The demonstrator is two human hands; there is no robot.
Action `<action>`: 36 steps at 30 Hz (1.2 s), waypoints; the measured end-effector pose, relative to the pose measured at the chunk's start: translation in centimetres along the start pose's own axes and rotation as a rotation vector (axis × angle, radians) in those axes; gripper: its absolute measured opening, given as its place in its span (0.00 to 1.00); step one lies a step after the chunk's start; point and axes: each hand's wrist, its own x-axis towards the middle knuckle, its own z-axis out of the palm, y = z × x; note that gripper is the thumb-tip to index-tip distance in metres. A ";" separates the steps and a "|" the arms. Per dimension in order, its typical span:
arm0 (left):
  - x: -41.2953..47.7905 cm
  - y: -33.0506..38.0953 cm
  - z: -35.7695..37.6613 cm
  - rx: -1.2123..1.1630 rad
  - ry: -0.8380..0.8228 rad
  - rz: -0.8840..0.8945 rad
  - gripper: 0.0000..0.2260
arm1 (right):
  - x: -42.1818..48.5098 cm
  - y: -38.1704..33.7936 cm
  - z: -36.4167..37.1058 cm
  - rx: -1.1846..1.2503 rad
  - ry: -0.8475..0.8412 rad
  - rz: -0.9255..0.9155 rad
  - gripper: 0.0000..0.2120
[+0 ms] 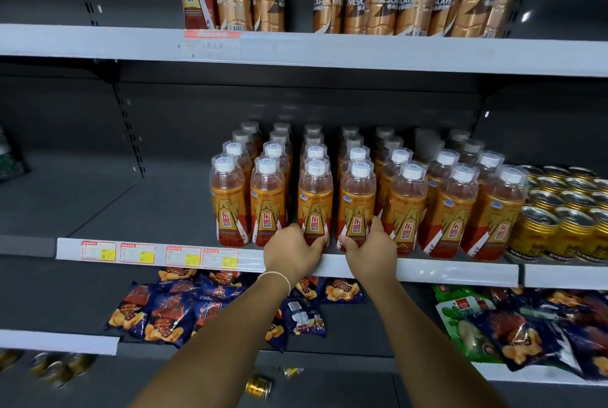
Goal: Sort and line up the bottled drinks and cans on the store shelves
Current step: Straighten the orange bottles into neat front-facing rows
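Head cam: left hand [292, 251] wraps a middle bottle [315, 197] at its base, right hand [370, 251] seemingly wraps the next bottle [357, 200], probably squaring both to the shelf edge [444, 271].

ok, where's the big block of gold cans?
Head view, far right of the middle shelf: the gold cans stand in rows right beside the orange bottles, above the snack bags, running off the frame's right edge.

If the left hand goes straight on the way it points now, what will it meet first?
The left hand grips a front-row orange bottle; going on, it likely pushes it into the bottle behind.
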 end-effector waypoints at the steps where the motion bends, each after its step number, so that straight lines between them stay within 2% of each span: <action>1: -0.1 0.1 -0.2 0.005 -0.011 -0.004 0.24 | -0.1 0.0 0.0 0.004 -0.003 -0.005 0.30; 5: -1.0 0.8 -1.0 0.082 -0.042 -0.007 0.22 | -0.6 0.7 -0.7 0.070 -0.002 -0.012 0.32; 9: -2.6 2.2 -1.1 0.241 0.015 0.153 0.19 | -1.9 3.2 -2.6 0.118 0.266 -0.078 0.17; 11: -3.0 3.4 -0.8 0.161 -0.023 0.201 0.17 | -1.6 4.4 -3.9 0.137 0.345 -0.037 0.18; 14: -2.7 5.5 -0.4 -0.067 -0.158 0.146 0.16 | -0.4 5.3 -5.1 0.094 0.225 0.053 0.30; 16: -2.3 6.6 0.2 -0.161 -0.202 0.083 0.16 | 0.5 5.5 -5.3 0.065 0.108 0.050 0.30; 18: -1.9 7.4 0.8 -0.212 -0.192 0.012 0.17 | 1.1 5.6 -5.1 0.052 0.063 0.050 0.31; 20: -1.4 7.7 1.3 -0.205 -0.158 -0.030 0.17 | 1.4 5.7 -4.9 0.054 0.060 0.072 0.34; 23: -1.3 7.6 1.7 -0.141 -0.110 -0.048 0.17 | 1.5 5.9 -4.8 0.069 0.075 0.069 0.32; 26: -1.4 7.7 2.0 -0.116 -0.091 -0.048 0.20 | 1.4 6.2 -4.8 0.088 0.089 0.040 0.30; 29: -1.5 7.9 2.3 -0.101 -0.078 -0.058 0.23 | 1.3 6.3 -4.8 0.081 0.097 0.028 0.32; 36: -1.9 8.3 2.8 -0.129 -0.005 -0.054 0.22 | 1.4 6.5 -5.2 0.045 0.081 0.003 0.34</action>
